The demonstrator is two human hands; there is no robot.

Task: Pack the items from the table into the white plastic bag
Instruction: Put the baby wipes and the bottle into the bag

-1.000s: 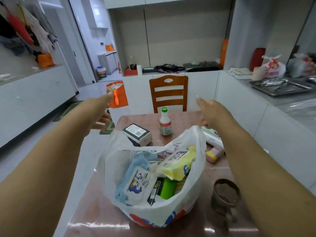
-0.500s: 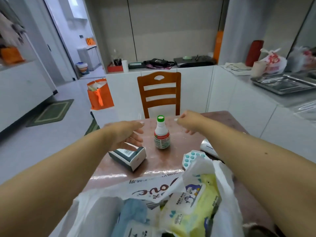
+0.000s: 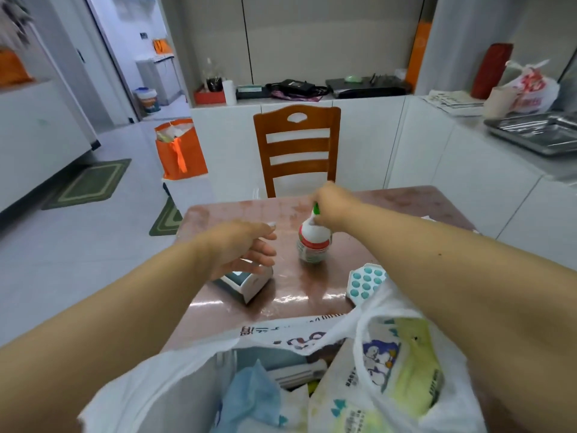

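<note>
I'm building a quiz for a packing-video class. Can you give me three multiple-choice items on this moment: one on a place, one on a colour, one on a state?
1. Where does the small box lie?
A. on the table under the left hand
B. inside the bag
C. on the chair

2. What colour is the cap of the bottle?
A. red
B. green
C. blue

3. What is the right hand doing?
A. resting flat on the table
B. holding the bag's handle
C. closed on the bottle's top

Answers:
1 A: the box sits on the table just below the left hand.
2 B: a green cap shows beside the fingers.
3 C: the fingers wrap the neck of the bottle, which stands beyond the white plastic bag.
</note>
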